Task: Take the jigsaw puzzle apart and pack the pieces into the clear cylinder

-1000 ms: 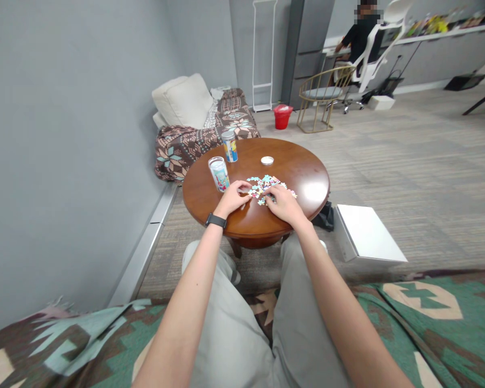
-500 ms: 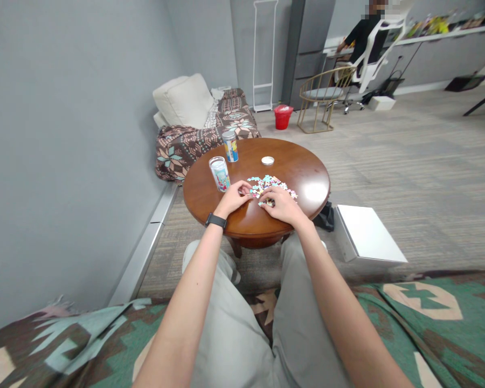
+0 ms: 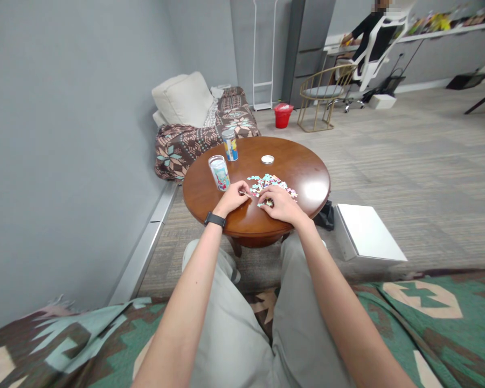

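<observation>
over at the round wooden table, the step in hand looks to me like picking through the loose jigsaw pieces. they lie in a scattered heap, rather closer to the near edge than the far one and a touch toward the right edge. the left hand, just beside the heap on its left, pinches what seems to be a thin pale piece between thumb and fingers. the right hand curls over the near side of the heap, fingers bent around a few pieces; whether it grips any, i cannot tell. a clear canister stands near the left edge, a lidded canister behind it toward the far edge, and a round white lid lies between the heap and the far edge. by my guess, the next move calls for light fingertips, turning one flat piece without dragging its neighbours.
</observation>
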`<act>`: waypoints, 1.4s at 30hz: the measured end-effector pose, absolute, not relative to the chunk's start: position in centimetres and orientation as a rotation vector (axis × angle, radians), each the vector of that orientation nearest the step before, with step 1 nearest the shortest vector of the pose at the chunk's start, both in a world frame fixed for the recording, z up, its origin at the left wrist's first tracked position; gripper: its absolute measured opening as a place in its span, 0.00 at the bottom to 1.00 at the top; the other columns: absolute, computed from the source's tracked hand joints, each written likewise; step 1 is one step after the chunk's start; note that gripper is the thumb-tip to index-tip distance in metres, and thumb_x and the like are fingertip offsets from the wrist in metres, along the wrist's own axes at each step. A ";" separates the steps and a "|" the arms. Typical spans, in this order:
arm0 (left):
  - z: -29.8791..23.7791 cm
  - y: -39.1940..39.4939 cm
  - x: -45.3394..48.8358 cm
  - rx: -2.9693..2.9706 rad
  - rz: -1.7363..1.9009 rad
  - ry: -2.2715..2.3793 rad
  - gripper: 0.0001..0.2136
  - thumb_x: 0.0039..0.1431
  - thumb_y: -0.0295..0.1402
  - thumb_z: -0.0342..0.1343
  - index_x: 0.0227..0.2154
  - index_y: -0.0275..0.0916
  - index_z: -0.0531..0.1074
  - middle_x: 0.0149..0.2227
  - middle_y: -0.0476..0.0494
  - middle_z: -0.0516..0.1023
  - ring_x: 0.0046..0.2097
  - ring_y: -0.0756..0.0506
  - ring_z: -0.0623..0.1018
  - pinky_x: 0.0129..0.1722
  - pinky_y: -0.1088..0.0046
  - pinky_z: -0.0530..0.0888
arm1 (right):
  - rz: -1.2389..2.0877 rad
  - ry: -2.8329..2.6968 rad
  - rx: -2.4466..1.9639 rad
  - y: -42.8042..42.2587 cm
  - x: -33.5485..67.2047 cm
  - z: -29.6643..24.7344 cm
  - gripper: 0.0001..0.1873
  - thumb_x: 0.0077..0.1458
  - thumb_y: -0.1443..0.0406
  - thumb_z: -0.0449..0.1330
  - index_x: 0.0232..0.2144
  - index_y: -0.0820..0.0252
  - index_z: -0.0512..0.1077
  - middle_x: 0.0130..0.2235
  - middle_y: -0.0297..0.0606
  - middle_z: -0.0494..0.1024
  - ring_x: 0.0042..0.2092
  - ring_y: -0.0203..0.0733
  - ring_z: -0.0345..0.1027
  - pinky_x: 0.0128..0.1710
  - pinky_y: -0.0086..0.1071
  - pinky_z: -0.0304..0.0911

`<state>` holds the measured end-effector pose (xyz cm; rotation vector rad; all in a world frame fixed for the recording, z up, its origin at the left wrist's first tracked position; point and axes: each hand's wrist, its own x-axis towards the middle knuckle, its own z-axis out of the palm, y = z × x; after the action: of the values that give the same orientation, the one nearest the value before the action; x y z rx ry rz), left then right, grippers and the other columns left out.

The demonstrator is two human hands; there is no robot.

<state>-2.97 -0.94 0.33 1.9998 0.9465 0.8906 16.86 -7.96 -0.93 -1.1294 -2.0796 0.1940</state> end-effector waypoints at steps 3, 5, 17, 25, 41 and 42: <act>0.3 -0.9 -3.0 2.023 0.910 0.940 0.04 0.44 0.25 0.54 0.23 0.38 0.64 0.26 0.51 0.72 0.31 0.50 0.71 0.35 0.73 0.68 | 0.200 -2.107 -1.131 -8.1 16.9 -0.7 0.06 0.52 0.70 0.61 0.32 0.56 0.77 0.43 0.41 0.78 0.49 0.50 0.69 0.53 0.48 0.63; 0.4 -0.9 -3.0 2.010 0.900 0.943 0.05 0.43 0.24 0.52 0.22 0.39 0.62 0.25 0.52 0.71 0.30 0.50 0.71 0.34 0.73 0.68 | 0.202 -2.122 -1.134 -8.1 16.8 -0.6 0.07 0.51 0.70 0.61 0.33 0.55 0.77 0.43 0.41 0.78 0.48 0.50 0.69 0.53 0.47 0.63; 0.8 -1.1 -3.1 2.047 0.870 0.995 0.11 0.45 0.32 0.61 0.20 0.38 0.63 0.23 0.54 0.66 0.28 0.51 0.66 0.32 0.73 0.65 | 0.210 -2.163 -1.094 -8.0 16.7 -0.6 0.04 0.51 0.68 0.62 0.30 0.55 0.75 0.42 0.41 0.78 0.48 0.50 0.69 0.52 0.47 0.63; 0.8 -1.2 -3.0 2.039 0.874 0.970 0.22 0.47 0.49 0.64 0.20 0.39 0.59 0.23 0.53 0.64 0.28 0.51 0.65 0.31 0.73 0.64 | 0.244 -2.163 -1.051 -8.1 16.7 -0.4 0.03 0.50 0.68 0.63 0.30 0.56 0.76 0.42 0.41 0.78 0.48 0.50 0.69 0.52 0.46 0.63; 0.8 -1.2 -2.9 2.018 0.872 0.982 0.22 0.46 0.47 0.65 0.19 0.39 0.58 0.20 0.55 0.61 0.25 0.53 0.61 0.28 0.74 0.60 | 0.222 -2.183 -1.062 -8.2 16.7 -0.4 0.04 0.51 0.67 0.63 0.32 0.56 0.73 0.40 0.42 0.76 0.47 0.51 0.67 0.50 0.46 0.61; 0.8 -1.2 -2.9 2.007 0.870 0.990 0.22 0.45 0.47 0.65 0.19 0.39 0.59 0.20 0.55 0.61 0.25 0.53 0.61 0.27 0.74 0.59 | 0.224 -2.181 -1.061 -8.2 16.7 -0.3 0.04 0.51 0.67 0.62 0.32 0.56 0.72 0.40 0.42 0.76 0.46 0.51 0.67 0.50 0.46 0.61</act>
<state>-2.94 -1.22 0.79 2.0067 0.9898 0.8701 16.71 -8.19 -0.34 -1.0610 -2.1812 0.2242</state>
